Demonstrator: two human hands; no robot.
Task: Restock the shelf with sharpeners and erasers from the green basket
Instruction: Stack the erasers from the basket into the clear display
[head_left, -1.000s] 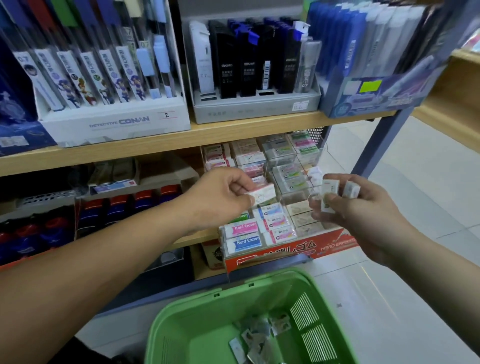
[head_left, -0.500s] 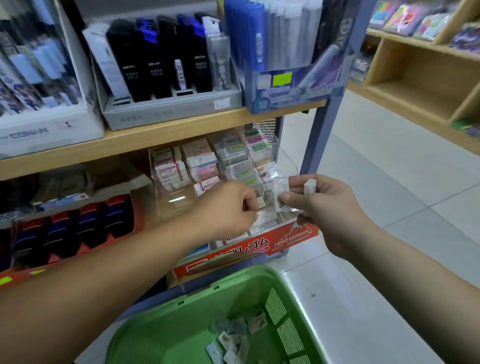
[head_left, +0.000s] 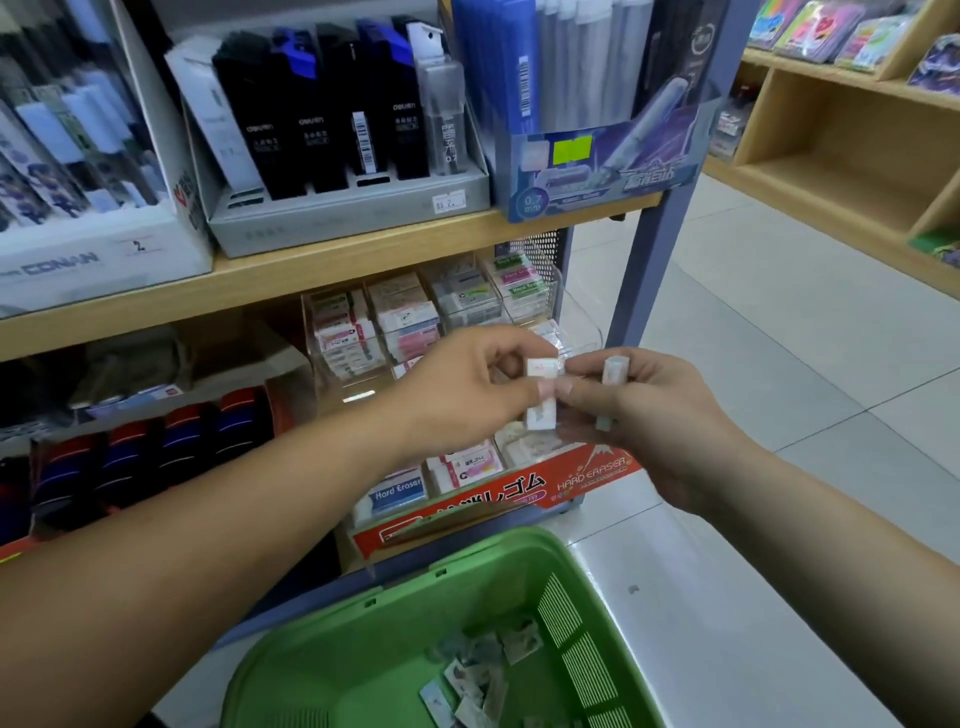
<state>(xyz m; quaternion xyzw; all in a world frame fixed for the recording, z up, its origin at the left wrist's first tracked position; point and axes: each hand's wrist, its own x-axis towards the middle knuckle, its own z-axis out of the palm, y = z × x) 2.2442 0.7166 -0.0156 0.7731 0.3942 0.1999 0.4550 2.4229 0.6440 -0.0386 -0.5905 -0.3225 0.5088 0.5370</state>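
In front of the lower shelf my two hands meet over a small white wrapped eraser (head_left: 542, 396). My left hand (head_left: 457, 389) pinches its upper part. My right hand (head_left: 644, 415) pinches the same eraser with thumb and forefinger and holds a second eraser (head_left: 612, 371) upright between its fingers. Behind the hands stands a clear tiered eraser rack (head_left: 441, 317) holding boxed erasers, with an orange Hard Eraser box (head_left: 498, 499) below it. The green basket (head_left: 374, 634) sits at the bottom, with several wrapped erasers (head_left: 483, 675) lying loose inside.
The upper wooden shelf (head_left: 332, 270) carries a grey tray of black lead cases (head_left: 337, 208) and a blue pen display box (head_left: 597, 156). A blue upright post (head_left: 649, 249) ends the rack. White floor tiles lie to the right, and another wooden shelf unit (head_left: 841, 156) stands beyond.
My left hand left the rack, where it held a boxed eraser, and came to my right hand. Both hands now pinch one eraser. The view has swung to the right.
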